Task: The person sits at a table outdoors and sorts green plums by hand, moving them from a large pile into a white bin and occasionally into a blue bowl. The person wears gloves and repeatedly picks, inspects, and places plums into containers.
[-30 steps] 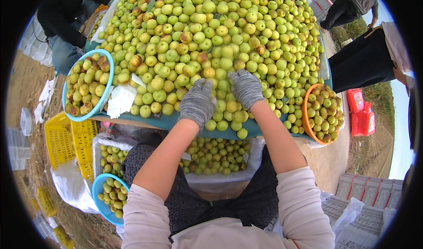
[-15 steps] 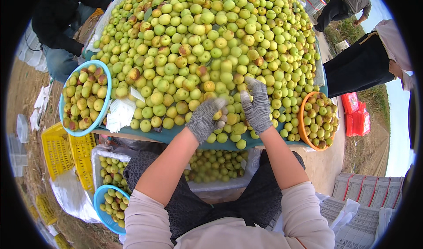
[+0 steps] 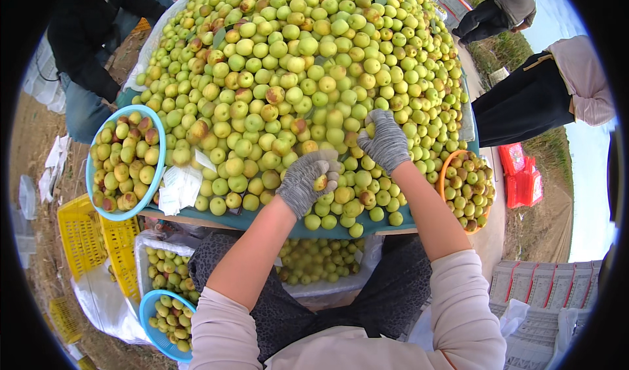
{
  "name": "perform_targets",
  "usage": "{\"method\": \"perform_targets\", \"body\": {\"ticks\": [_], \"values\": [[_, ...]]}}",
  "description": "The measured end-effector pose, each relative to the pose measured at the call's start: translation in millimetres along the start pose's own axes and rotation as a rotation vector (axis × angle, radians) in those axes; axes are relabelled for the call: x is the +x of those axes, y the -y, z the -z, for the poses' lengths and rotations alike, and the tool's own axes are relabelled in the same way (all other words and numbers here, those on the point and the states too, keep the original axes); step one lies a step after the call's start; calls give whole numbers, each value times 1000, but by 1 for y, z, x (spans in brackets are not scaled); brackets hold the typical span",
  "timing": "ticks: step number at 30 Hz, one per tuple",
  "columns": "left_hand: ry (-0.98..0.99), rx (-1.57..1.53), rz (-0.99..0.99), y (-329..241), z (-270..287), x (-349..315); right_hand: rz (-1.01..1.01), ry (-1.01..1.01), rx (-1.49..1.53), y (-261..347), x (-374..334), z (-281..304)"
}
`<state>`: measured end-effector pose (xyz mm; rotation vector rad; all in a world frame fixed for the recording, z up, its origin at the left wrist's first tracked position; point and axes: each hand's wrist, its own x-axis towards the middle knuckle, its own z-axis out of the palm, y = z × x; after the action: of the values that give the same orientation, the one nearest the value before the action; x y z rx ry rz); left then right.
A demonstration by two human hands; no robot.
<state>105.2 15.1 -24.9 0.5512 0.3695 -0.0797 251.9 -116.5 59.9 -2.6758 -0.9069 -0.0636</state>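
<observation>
A big heap of round green-yellow jujubes (image 3: pixel 262 75), some with reddish-brown patches, covers the table in front of me. My left hand (image 3: pixel 306 181), in a grey knit glove, is curled round a reddish-yellow jujube (image 3: pixel 320 182) over the heap's near edge. Farther right and a little farther off, my right hand (image 3: pixel 384 140) wears a matching glove. Its fingers are closed on a green jujube (image 3: pixel 371 130) above the pile. Loose fruit lies between and below both hands, near the table's front edge.
A blue-rimmed basket of browner jujubes (image 3: pixel 154 173) stands left, beside white papers (image 3: pixel 180 188). An orange basket (image 3: pixel 443 173) is at right. Below are a lined crate of jujubes (image 3: pixel 321 258), a smaller blue basket (image 3: pixel 145 314) and yellow crates (image 3: pixel 82 229). Other people are around the table.
My right hand has moved slightly up and right; its fingers, spread before, are now closed on a jujube. My left hand has stayed near its place with its jujube. The view has shifted slightly.
</observation>
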Motion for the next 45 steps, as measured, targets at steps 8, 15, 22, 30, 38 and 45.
{"method": "perform_targets", "body": {"ticks": [8, 15, 22, 30, 38, 45], "values": [[167, -175, 19, -9, -2, 14, 121, 4, 606, 26, 12, 5], [41, -183, 24, -27, -4, 12, 38, -86, -246, 13, 133, -16], [10, -63, 34, -28, -6, 10, -46, 276, -442, 20, 139, 2], [-83, -83, -21, -42, -24, 2, 357, 334, 242, 40, 29, 16], [-102, -346, -240, -49, -11, -1, 497, 200, -48, 100, 102, -25], [33, -616, -208, -48, 3, -1, 513, 491, -418, 109, 113, -29]]}}
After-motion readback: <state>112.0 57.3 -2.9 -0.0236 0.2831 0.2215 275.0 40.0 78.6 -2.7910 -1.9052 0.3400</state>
